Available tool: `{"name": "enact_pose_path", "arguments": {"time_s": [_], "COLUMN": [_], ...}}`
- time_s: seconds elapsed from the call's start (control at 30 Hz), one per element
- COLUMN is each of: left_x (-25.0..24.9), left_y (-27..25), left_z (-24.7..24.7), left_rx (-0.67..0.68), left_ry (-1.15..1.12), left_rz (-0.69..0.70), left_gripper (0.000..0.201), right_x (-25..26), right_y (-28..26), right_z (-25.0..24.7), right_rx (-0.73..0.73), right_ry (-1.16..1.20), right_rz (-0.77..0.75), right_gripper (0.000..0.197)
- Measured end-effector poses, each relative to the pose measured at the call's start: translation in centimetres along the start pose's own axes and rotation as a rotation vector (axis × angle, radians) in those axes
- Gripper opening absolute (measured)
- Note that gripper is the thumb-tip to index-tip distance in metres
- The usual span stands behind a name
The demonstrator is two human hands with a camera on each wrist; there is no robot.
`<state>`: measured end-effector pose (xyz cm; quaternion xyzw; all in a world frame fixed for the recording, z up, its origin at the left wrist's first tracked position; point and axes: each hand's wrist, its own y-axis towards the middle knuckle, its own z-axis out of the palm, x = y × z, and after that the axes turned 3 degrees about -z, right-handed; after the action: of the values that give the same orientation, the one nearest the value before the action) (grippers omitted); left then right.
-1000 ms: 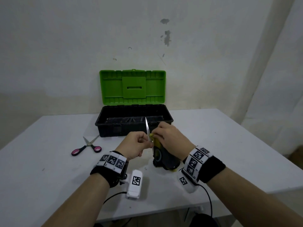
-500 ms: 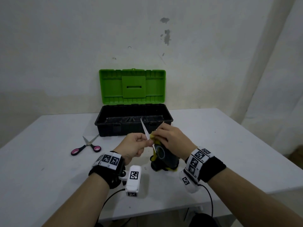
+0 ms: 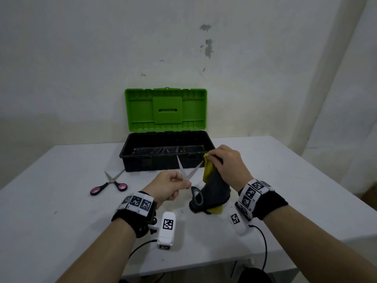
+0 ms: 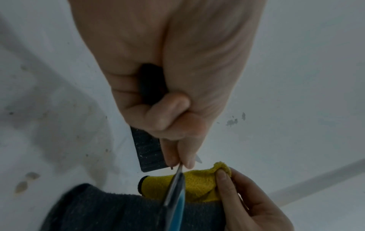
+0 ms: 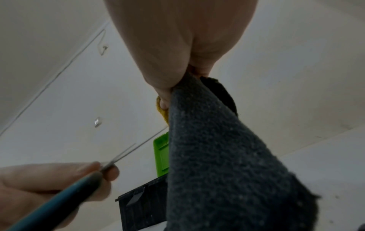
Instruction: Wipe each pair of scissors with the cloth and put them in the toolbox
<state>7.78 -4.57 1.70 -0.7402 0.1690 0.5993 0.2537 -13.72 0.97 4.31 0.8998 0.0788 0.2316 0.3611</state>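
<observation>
My left hand pinches the grey-handled scissors near the pivot, in front of the toolbox. Their blades spread upward in a V and one handle loop hangs below. My right hand grips the yellow and dark grey cloth, which meets the tip of the right blade and hangs down to the table. In the left wrist view the scissors cross the yellow cloth. The right wrist view shows the cloth and the blades. Pink-handled scissors lie partly spread on the table at the left.
The toolbox stands at the back middle of the white table, with its black base open and its green lid upright against the wall. The table's front edge runs just below my wrists.
The blades went from nearly closed to a spread V. My right hand drew the cloth up and to the right along the blade to its tip. The left hand shifted slightly left.
</observation>
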Motion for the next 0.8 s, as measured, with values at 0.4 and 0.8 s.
{"name": "enact_pose_path", "arguments": {"time_s": [0.4, 0.8], "left_x": [-0.7, -0.8], "left_y": [0.3, 0.2], "left_z": [0.1, 1.4], "left_rx": [-0.076, -0.206], "left_ry": [0.115, -0.436], "left_rz": [0.080, 0.123], "left_gripper": [0.028, 0.013], "right_x": [2.9, 3.6], "right_y": [-0.6, -1.0], "right_z": [1.1, 2.0], "right_rx": [0.271, 0.059], "right_ry": [0.003, 0.057], "right_rz": [-0.170, -0.044], "right_gripper": [0.016, 0.013]}}
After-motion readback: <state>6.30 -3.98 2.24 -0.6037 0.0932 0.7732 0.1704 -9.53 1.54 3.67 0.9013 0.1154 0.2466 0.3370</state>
